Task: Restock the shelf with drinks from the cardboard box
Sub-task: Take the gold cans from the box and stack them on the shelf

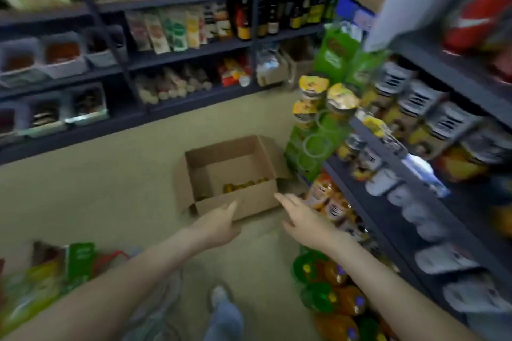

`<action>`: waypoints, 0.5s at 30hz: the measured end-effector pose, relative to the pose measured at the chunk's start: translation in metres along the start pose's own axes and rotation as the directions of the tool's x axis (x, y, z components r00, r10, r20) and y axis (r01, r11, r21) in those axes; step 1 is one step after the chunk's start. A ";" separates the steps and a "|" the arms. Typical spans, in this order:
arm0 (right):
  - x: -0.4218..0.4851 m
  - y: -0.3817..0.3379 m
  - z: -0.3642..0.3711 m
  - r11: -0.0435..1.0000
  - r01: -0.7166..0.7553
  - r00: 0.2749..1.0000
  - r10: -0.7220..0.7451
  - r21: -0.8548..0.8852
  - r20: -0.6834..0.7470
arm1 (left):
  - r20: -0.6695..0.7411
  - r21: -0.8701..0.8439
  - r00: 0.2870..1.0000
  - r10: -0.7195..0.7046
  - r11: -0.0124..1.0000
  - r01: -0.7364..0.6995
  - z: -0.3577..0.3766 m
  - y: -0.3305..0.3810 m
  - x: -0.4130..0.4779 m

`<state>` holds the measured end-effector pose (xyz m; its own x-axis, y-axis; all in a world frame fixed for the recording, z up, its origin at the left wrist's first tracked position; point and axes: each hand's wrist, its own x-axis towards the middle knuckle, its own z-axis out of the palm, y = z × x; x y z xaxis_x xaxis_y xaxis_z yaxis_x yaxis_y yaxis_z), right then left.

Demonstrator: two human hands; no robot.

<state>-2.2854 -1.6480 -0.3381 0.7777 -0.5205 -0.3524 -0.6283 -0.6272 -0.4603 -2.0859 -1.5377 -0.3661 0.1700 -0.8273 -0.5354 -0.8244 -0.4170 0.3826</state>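
Note:
An open cardboard box (243, 202) stands on the floor ahead, flaps spread. A few yellow-topped drinks (245, 185) lie low along its near inside wall. My left hand (219, 223) stretches out, fingers straight, just short of the box's near wall and holds nothing. My right hand (302, 216) reaches beside the box's right corner, fingers straight, also empty. The dark shelf (388, 147) on the right holds rows of yellow-and-white drink bottles (415, 108). The view is blurred.
Green cartons (310, 147) with stacked yellow-lidded cups sit at the shelf's end, right of the box. Orange and green bottles (332, 293) crowd the floor at lower right. Green packs (50, 277) lie at lower left. Dark shelving (177, 55) lines the far wall. My foot (220, 296) shows below.

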 end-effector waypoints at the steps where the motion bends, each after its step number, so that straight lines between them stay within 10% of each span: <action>1: 0.025 -0.003 0.001 1.000 -0.017 0.999 0.017 0.010 0.032 | -0.002 -0.016 0.999 -0.037 0.999 0.037 -0.009 -0.022 0.009; 15: 0.233 0.073 0.024 0.944 -0.324 0.907 0.293 0.058 0.302 | 0.099 -0.058 0.962 -0.255 0.964 0.261 -0.066 -0.142 0.157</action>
<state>-2.1497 -1.8013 -0.4741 0.5273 -0.4808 -0.7006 -0.8442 -0.3896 -0.3680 -1.9067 -1.6330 -0.4549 0.3205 -0.6524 -0.6868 -0.7189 -0.6397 0.2721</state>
